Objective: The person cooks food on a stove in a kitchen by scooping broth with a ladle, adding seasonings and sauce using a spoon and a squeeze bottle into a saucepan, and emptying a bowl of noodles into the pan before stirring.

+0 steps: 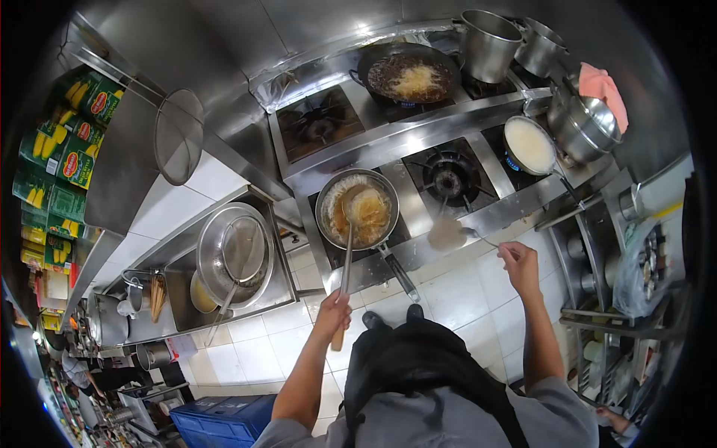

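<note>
My left hand (331, 315) is wrapped round the wooden end of a long metal ladle (349, 257). The bowl of the ladle dips into a frying pan (326, 232) of bubbling golden-brown oil with pale food in it. This pan sits on the front left burner, its black handle pointing toward me. My right hand (517, 267) is closed on the thin handle of a small round skimmer (448, 234), probably mesh. The skimmer hangs over the stove's front edge, right of the pan and apart from it.
A dark wok (368, 61) with pale food frying stands at the back. On the right are a pan of whitish liquid (529, 142), tall steel pots (487, 48) and a pink cloth (603, 93). A sink (179, 302) holding a strainer (244, 249) lies left, with a blue crate (216, 420) below.
</note>
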`<action>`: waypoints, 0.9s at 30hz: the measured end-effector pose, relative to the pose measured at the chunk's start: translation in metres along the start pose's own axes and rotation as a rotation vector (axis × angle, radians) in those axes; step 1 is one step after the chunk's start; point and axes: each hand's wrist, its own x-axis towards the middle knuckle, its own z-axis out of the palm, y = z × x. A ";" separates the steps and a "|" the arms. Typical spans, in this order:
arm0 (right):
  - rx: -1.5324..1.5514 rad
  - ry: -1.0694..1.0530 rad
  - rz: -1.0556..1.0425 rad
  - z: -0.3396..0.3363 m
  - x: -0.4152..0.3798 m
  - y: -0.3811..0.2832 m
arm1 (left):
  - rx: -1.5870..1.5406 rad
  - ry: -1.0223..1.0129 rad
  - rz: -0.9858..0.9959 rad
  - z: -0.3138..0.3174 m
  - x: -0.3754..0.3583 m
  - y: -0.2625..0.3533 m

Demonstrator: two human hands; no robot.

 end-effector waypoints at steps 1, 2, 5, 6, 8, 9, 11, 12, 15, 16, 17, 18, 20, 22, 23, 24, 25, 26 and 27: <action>0.143 0.009 0.030 0.005 0.006 -0.007 | 0.025 -0.019 -0.007 -0.009 -0.011 0.003; 0.237 0.015 0.030 0.010 0.011 -0.012 | 0.026 -0.022 -0.026 -0.018 -0.024 0.011; 0.342 0.022 -0.078 0.026 0.023 -0.032 | 0.328 0.101 0.083 -0.043 -0.032 0.006; 0.337 0.019 -0.078 0.034 0.029 -0.035 | 0.323 0.100 0.081 -0.044 -0.024 -0.002; 0.441 -0.002 -0.123 0.060 0.044 -0.035 | 0.505 0.199 0.329 -0.039 -0.001 -0.012; 0.438 -0.003 -0.127 0.074 0.051 -0.039 | 0.500 0.199 0.331 -0.037 0.003 -0.011; 0.473 -0.018 -0.108 0.104 0.066 -0.044 | 0.130 0.049 0.089 -0.025 -0.004 0.009; 0.466 -0.017 -0.111 0.121 0.077 -0.038 | 0.125 0.047 0.099 -0.024 -0.005 0.009; 0.414 0.015 -0.111 0.170 0.101 -0.018 | 0.075 0.042 0.092 -0.023 -0.017 0.016; 0.451 0.044 -0.087 0.184 0.102 -0.019 | 0.076 0.040 0.091 -0.025 -0.022 0.018; 0.488 0.073 -0.064 0.194 0.102 -0.024 | 0.060 0.036 0.095 -0.028 -0.028 0.020; 0.519 0.055 0.017 0.202 0.101 -0.028 | 0.044 0.033 0.101 -0.031 -0.032 0.022; 0.449 0.027 0.019 0.213 0.097 -0.035 | 0.047 0.032 0.101 -0.038 -0.039 0.023; 0.420 0.009 0.018 0.227 0.096 -0.037 | 0.052 0.030 0.103 -0.040 -0.049 0.026; 0.463 0.019 0.015 0.235 0.096 -0.037 | 0.058 0.018 0.091 -0.041 -0.055 0.030; 0.396 0.005 -0.007 0.242 0.096 -0.036 | 0.065 0.006 0.078 -0.043 -0.061 0.033; 0.329 -0.008 -0.029 0.247 0.093 -0.041 | 0.069 0.006 0.080 -0.044 -0.068 0.037; 0.314 -0.004 -0.092 0.250 0.089 -0.045 | 0.033 -0.002 0.076 -0.044 -0.074 0.040; 0.317 -0.002 -0.090 0.254 0.087 -0.050 | -0.004 -0.011 0.071 -0.044 -0.079 0.041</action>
